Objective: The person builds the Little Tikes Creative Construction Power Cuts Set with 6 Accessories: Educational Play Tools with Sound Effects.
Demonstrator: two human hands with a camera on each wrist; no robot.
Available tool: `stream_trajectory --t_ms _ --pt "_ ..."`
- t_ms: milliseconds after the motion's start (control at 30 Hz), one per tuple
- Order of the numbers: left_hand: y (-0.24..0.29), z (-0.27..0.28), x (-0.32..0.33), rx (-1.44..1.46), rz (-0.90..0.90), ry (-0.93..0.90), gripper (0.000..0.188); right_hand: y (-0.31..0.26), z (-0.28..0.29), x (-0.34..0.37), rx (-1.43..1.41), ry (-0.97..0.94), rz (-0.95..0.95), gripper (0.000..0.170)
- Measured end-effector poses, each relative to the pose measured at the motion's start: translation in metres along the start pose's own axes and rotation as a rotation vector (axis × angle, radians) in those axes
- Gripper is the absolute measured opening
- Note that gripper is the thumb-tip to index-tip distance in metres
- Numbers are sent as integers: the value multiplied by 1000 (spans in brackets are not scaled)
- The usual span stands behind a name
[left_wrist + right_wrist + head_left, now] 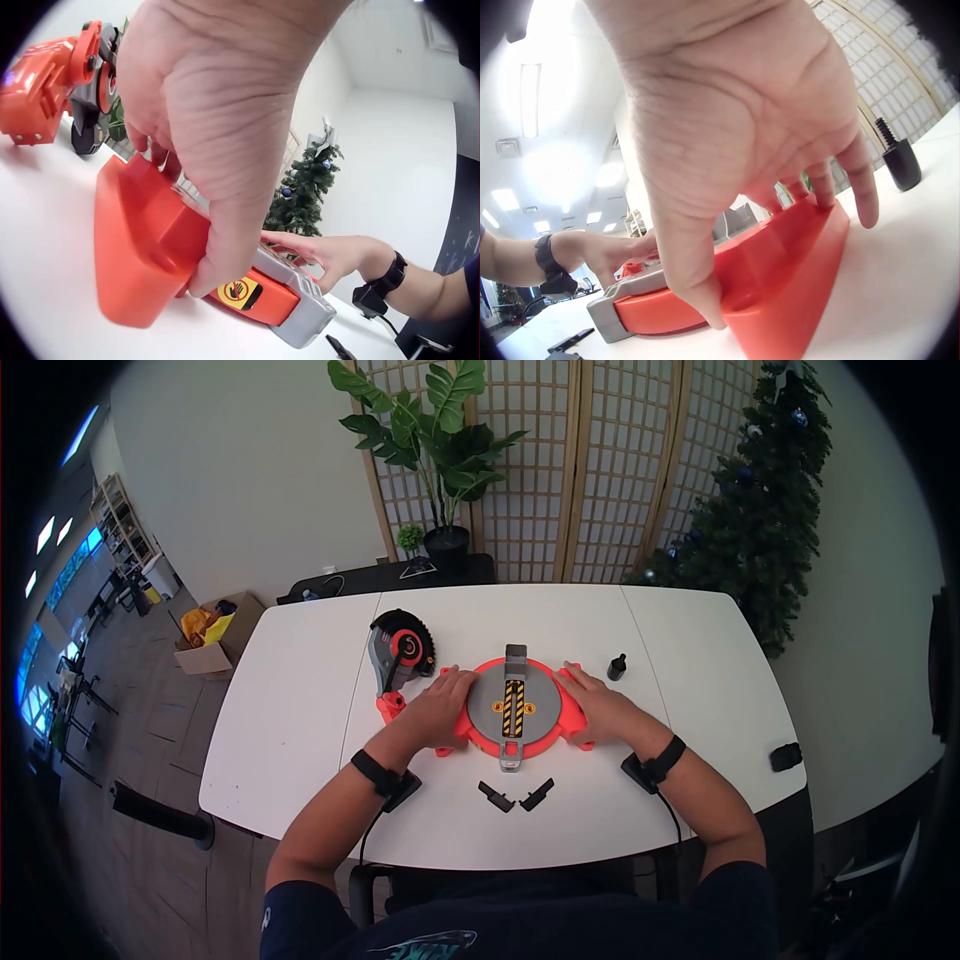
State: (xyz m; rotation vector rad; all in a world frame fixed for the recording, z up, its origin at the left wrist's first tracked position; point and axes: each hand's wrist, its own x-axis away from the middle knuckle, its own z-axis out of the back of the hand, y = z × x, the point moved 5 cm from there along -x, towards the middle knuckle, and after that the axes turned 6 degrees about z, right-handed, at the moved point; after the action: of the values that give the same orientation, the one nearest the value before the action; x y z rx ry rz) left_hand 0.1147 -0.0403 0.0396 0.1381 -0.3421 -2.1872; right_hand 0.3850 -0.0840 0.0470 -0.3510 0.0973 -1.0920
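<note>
A round toy base (485,708) with a grey top, an orange-red rim and a black-and-yellow striped strip lies flat on the table. My left hand (438,712) grips its left side, thumb in front and fingers over the back of the orange foot (142,255). On the opposite side my right hand (603,712) holds the matching foot (795,277) the same way, with one finger reaching down past it. Two small black angled pieces (496,797) lie in front of the base. Behind the left hand stands a toy saw part (404,645) with a black toothed disc and an orange bracket.
A black threaded knob (617,667) stands on the white table (290,760), right of the base. Near the right edge sits a small black object (786,757). Beyond the table are a potted plant (447,545), a folding screen (620,470) and a decorated tree (745,530).
</note>
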Motion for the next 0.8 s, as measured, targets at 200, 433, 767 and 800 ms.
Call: stream_trajectory --t_ms 200,433,767,800 --pt "-8 -1 -5 70 21 -6 118 -7 8 -9 0 31 17 103" --pt "-2 5 -13 154 0 29 107 -6 9 -17 42 170 103 97" --pt "0 2 -15 43 0 85 108 -2 5 -20 73 189 82 96" --pt "1 2 -14 24 8 101 109 -2 5 -19 85 186 78 96"
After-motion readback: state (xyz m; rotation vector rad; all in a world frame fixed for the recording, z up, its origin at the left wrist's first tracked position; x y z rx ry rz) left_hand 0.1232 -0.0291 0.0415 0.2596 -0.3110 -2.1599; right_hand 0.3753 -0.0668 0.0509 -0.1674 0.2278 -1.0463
